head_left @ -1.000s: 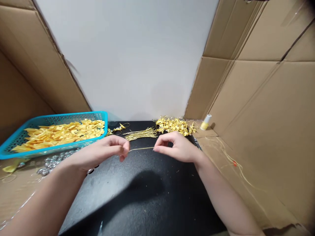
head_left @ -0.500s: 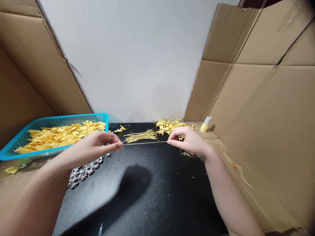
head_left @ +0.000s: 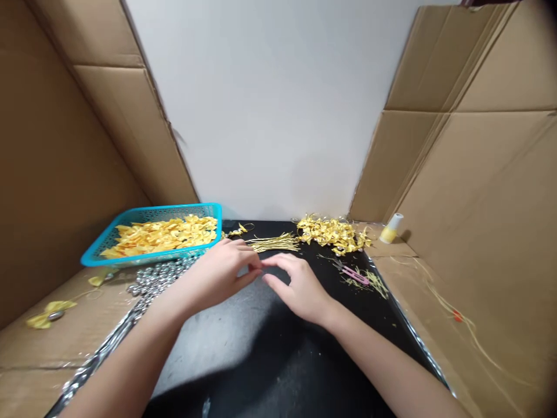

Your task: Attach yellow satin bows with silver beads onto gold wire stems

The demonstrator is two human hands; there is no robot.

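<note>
In the middle of the head view, above the black tabletop [head_left: 278, 371], my two hands meet at the fingertips. My left hand [head_left: 224, 270] is closed in a pinch on the thin gold cord, which its fingers now largely hide. Close against it, my right hand [head_left: 300, 284] has thumb and index finger apart, the index tip at the left fingertips. No cord shows clearly between the right fingers. Just behind the hands lies a bundle of cut gold cords [head_left: 276, 241].
A blue basket [head_left: 96, 251] of yellow bows stands left, with silver beads [head_left: 159, 277] before it. Finished bows [head_left: 333, 232] are heaped at back right, near pink thread snips [head_left: 355, 274], cord scraps [head_left: 376, 283] and a yellow thread spool [head_left: 390, 230]. Cardboard walls [head_left: 478, 203] flank the table.
My hands have come together from holding the gold cord stretched between them. The right thumb and index finger have parted. The view has shifted, bringing the pink snips into sight.
</note>
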